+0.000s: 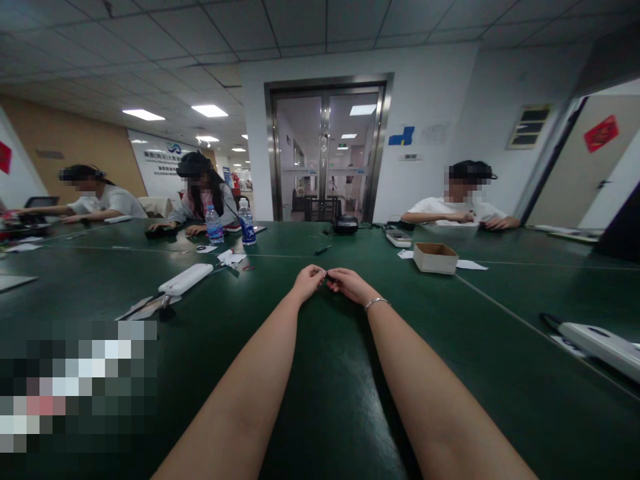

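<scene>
Out in front of me, just above or on the dark green table (pixel 320 373), my left hand (pixel 308 281) and my right hand (pixel 350 284) meet at the fingertips. Between them is a small dark object (pixel 327 275), too small to name; fingers of both hands pinch it. A silvery bracelet (pixel 377 303) circles my right wrist. Beyond my hands a thin dark tool (pixel 323 250), perhaps a pen or screwdriver, lies on the tabletop.
An open cardboard box (pixel 435 259) stands to the right, near a grey handheld device (pixel 399 238). Left are a white power strip (pixel 186 279), paper scraps (pixel 231 258) and two bottles (pixel 247 223). Several people sit around the table. Another white strip (pixel 603 345) lies at far right.
</scene>
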Motion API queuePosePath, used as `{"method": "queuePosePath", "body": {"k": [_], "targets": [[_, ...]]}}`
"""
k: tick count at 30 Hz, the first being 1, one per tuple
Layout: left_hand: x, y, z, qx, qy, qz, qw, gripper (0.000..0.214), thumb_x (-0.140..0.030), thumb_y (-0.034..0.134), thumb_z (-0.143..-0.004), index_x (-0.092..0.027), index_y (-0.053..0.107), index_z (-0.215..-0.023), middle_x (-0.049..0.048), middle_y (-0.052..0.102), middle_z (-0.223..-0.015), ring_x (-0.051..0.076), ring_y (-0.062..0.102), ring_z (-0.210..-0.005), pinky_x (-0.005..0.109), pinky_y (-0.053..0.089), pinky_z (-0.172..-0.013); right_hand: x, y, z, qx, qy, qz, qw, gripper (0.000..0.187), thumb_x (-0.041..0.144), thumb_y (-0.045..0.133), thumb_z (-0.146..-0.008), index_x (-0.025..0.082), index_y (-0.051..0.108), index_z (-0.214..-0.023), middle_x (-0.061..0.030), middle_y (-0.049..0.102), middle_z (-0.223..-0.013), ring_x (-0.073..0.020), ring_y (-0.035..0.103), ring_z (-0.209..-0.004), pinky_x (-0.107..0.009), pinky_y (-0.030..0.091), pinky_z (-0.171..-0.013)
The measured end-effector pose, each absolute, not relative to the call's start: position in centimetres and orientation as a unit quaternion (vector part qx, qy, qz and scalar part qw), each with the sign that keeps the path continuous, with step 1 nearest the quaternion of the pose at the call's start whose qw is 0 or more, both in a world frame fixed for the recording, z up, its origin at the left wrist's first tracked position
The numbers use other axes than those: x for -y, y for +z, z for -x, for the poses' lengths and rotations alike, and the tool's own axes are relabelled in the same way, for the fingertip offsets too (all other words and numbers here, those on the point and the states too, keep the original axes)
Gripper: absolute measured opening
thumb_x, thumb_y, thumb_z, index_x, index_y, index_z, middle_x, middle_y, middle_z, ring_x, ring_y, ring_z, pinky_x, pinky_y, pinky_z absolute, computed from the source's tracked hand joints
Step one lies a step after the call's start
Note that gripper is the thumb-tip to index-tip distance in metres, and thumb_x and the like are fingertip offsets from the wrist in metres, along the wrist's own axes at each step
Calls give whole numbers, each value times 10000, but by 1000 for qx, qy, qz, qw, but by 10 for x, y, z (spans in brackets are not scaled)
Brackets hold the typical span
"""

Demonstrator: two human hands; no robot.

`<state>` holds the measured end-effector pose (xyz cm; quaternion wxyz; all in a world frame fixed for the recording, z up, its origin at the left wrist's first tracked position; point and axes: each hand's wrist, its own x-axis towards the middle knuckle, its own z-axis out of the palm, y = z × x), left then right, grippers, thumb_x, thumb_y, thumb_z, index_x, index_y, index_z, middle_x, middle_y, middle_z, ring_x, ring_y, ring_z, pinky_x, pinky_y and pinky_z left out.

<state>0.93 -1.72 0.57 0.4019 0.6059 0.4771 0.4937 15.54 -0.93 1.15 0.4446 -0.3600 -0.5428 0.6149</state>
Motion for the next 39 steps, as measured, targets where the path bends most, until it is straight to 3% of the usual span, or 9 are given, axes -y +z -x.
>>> {"method": "queuePosePath", "body": {"k": [8,19,29,39], "targets": [[16,7,-8,-451,517,-605,403,147,-209,577,-674,-155,579,-811,8,552,-681,108,520,-623,194,407,-502,8,11,-155,548,617,362,435,211,219,451,-893,107,521,-729,-48,588,-513,-81,512,-380,-152,402,-358],[18,8,-7,-446,527,-587,424,150,-194,629,-640,-137,596,-775,29,582,-691,112,537,-640,212,434,-541,7,11,-155,545,600,385,442,220,277,466,-887,120,504,-738,-19,553,-466,-73,468,-346,-142,351,-311],[14,5,-6,-433,531,-565,460,137,-162,623,-641,-132,602,-773,21,602,-670,89,545,-590,201,426,-548,9,10,-159,538,636,336,439,45,119,528,-822,101,569,-816,-31,588,-552,-73,518,-409,-148,428,-386],[14,6,-7,-440,529,-559,463,143,-155,631,-633,-134,602,-771,16,600,-654,90,551,-586,204,431,-555,5,9,-159,530,640,344,437,59,86,533,-809,98,572,-852,-34,598,-587,-69,536,-435,-136,442,-396]]}}
